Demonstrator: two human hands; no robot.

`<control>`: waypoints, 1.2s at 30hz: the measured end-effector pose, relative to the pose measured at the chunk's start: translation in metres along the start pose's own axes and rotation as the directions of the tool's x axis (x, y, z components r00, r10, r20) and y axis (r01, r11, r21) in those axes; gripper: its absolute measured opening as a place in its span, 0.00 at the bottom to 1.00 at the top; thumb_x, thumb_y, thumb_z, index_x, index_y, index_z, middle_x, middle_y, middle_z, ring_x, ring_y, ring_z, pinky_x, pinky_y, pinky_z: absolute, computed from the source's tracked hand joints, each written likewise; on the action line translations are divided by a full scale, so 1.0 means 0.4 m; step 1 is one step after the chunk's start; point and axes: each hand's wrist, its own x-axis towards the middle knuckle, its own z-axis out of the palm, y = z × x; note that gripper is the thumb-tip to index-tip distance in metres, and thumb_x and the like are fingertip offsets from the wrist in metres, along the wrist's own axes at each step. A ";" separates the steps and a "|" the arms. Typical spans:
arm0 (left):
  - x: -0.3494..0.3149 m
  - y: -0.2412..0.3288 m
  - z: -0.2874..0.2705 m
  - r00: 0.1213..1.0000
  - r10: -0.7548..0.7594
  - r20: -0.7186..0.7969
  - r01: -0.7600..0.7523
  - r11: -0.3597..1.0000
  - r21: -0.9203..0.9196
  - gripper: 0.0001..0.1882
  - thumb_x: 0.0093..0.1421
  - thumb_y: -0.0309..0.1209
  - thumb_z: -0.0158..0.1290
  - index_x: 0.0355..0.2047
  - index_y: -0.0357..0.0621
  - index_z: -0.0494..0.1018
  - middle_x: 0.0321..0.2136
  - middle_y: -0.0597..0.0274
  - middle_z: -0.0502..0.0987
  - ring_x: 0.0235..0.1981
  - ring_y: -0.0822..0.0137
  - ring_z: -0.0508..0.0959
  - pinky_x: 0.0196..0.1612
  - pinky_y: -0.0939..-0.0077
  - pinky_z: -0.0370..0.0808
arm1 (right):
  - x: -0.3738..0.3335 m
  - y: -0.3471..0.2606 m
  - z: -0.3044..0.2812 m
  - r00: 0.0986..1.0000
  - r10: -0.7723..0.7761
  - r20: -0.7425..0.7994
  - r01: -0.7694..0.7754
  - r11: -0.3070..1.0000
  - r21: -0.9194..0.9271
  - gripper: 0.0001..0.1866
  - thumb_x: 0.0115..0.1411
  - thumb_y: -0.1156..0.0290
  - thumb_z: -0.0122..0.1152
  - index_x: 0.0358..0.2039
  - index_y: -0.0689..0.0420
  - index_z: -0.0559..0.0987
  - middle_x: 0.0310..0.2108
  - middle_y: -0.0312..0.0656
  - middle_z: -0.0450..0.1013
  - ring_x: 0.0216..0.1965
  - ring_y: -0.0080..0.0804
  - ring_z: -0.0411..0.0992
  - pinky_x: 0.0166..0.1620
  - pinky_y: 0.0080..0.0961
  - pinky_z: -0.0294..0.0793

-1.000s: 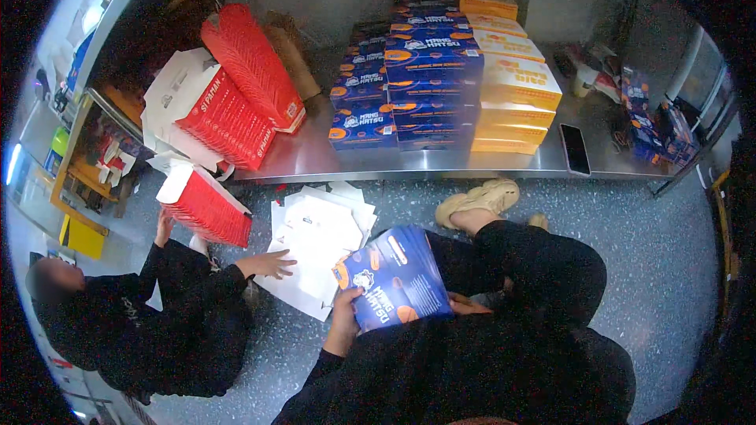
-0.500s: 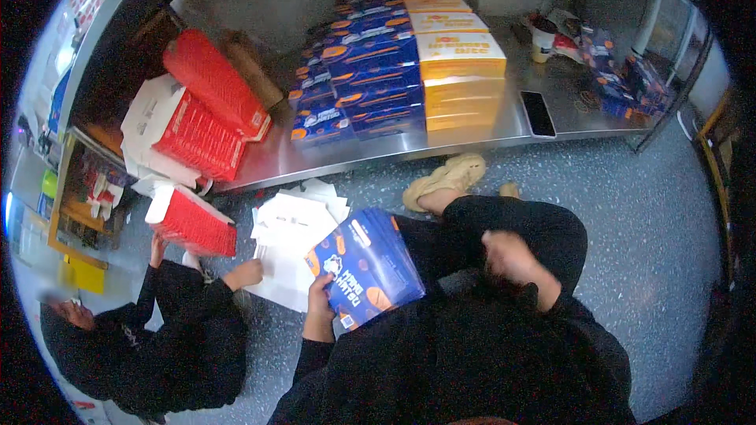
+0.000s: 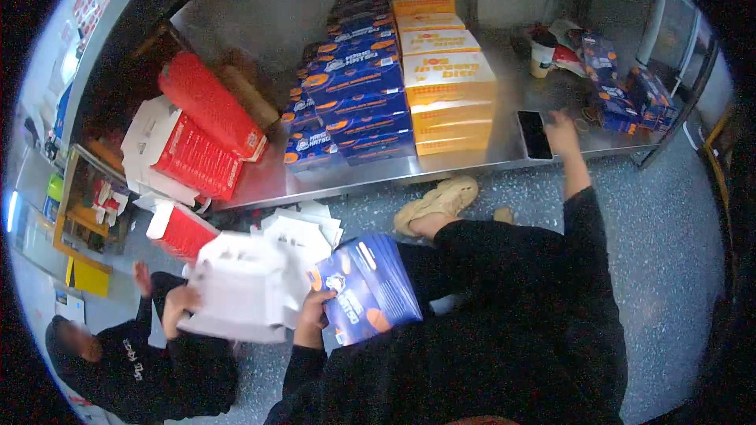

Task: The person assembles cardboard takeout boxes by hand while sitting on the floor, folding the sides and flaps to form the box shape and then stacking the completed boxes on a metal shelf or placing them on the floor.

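Observation:
My left hand is closed on the left edge of a stack of flat blue cartons with orange patterns, held over my lap. My right arm stretches out to the metal shelf. There my right hand is at the shelf's front, just right of a black-screened phone. Its fingers point away from me, slightly blurred, and I see nothing held in them. Thin brown rubber bands lie close to the right of those fingers.
The metal shelf carries blue carton stacks, yellow-and-white carton stacks, red cartons, a cup and smaller blue bundles. At left, a seated co-worker handles a white carton sheet. More white sheets lie beyond.
My right hand has moved from above my lap out to the shelf beside the phone. My left hand keeps the blue stack. The co-worker has lifted a white carton sheet.

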 end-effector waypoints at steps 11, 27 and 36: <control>0.044 0.027 0.290 0.963 0.017 0.267 -0.128 0.905 0.405 0.32 0.39 0.20 0.57 0.47 0.38 0.59 0.38 0.61 0.71 0.40 0.67 0.72 0.44 0.73 0.69 | -0.165 0.060 0.083 0.994 0.002 0.106 -0.003 1.000 0.006 0.27 0.43 0.62 0.59 0.45 0.58 0.70 0.52 0.56 0.58 0.53 0.51 0.57 0.54 0.36 0.58; 0.101 -0.154 0.350 0.985 0.129 0.115 -0.164 0.901 0.401 0.57 0.37 0.17 0.60 0.58 0.40 0.30 0.43 0.51 0.66 0.42 0.61 0.70 0.43 0.69 0.70 | -0.529 -0.439 -0.075 0.522 -0.180 0.834 0.030 0.981 0.193 0.30 0.45 0.52 0.58 0.46 0.58 0.68 0.33 0.52 0.72 0.33 0.44 0.72 0.38 0.33 0.70; 0.031 -0.135 0.298 0.976 0.166 0.143 -0.171 0.985 0.020 0.55 0.34 0.11 0.56 0.59 0.48 0.37 0.49 0.52 0.62 0.47 0.60 0.68 0.47 0.65 0.69 | -0.804 -0.416 -0.118 0.720 -0.036 0.693 -0.215 0.938 0.273 0.50 0.40 0.64 0.67 0.58 0.62 0.46 0.55 0.55 0.53 0.56 0.45 0.53 0.57 0.32 0.53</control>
